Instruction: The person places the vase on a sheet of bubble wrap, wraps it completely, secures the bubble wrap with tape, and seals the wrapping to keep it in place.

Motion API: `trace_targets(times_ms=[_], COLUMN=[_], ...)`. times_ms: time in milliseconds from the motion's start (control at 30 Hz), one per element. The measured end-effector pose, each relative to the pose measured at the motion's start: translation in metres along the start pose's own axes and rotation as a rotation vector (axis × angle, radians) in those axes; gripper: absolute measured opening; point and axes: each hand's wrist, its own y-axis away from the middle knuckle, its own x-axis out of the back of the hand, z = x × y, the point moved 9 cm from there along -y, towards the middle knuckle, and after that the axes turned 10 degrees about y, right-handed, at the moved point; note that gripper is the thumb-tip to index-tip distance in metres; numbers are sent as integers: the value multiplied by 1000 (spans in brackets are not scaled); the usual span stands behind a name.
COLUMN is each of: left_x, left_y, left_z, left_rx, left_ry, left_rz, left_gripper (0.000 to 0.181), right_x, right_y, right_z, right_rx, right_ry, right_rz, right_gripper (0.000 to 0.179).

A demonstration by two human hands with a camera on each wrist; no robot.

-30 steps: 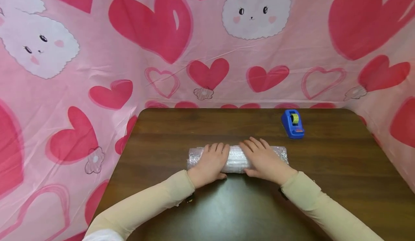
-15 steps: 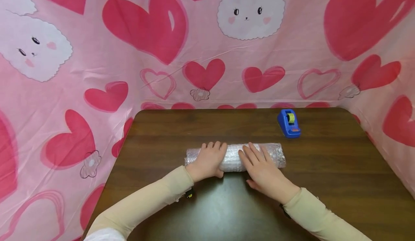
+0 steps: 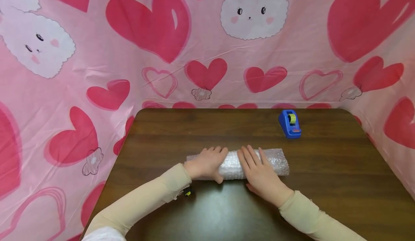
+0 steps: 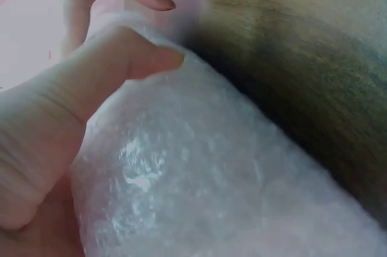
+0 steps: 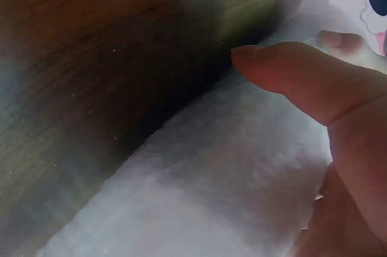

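A roll of clear bubble wrap (image 3: 233, 165) lies crosswise on the brown table, bulging in the middle and flatter at its ends. My left hand (image 3: 207, 163) grips its left part, fingers over the top and thumb down the near side. In the left wrist view that thumb (image 4: 115, 66) presses along the bubbly surface (image 4: 199, 160). Over the right part, my right hand (image 3: 262, 176) rests with fingers fairly straight across the top. The right wrist view has its thumb (image 5: 290, 75) lying along the side of the wrap (image 5: 199, 172). Whatever the wrap encloses is hidden.
A blue tape dispenser (image 3: 290, 124) with a yellowish tape roll stands at the back right of the wooden table (image 3: 194, 125). Pink cloth (image 3: 201, 50) printed with hearts and rabbits hangs behind the table and along its sides.
The bubble wrap roll has shifted slightly toward me, both hands moving with it. My right hand's fingers now point more directly away from me. The tape dispenser has stayed put.
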Motion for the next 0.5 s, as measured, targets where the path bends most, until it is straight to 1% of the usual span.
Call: trace_targets(times_ms=[67, 167, 267, 333, 400, 467, 500], left_x=[-1, -1, -1, 0, 2, 5, 6], left_y=[1, 2, 3, 3, 4, 6, 7], left_z=[0, 0, 1, 2, 2, 4, 6], left_rx=[-6, -18, -21, -6, 24, 56, 64], left_ry=[16, 13, -12, -35, -71, -111, -139], left_rz=[-28, -41, -23, 0, 28, 68, 95], left_gripper=[74, 71, 74, 85, 99, 112, 115], right_x=[0, 0, 0, 0, -1, -3, -4], right_y=[0, -2, -5, -8, -11, -13, -15], right_z=[-2, -4, -4, -4, -2, 1, 4], right_rx=[10, 16, 10, 4, 0, -4, -5], right_ry=[27, 60, 108, 128, 127, 88, 65], right_rz=[22, 78, 132, 151, 150, 120, 98], right_gripper=[119, 118, 102, 94, 91, 96, 98])
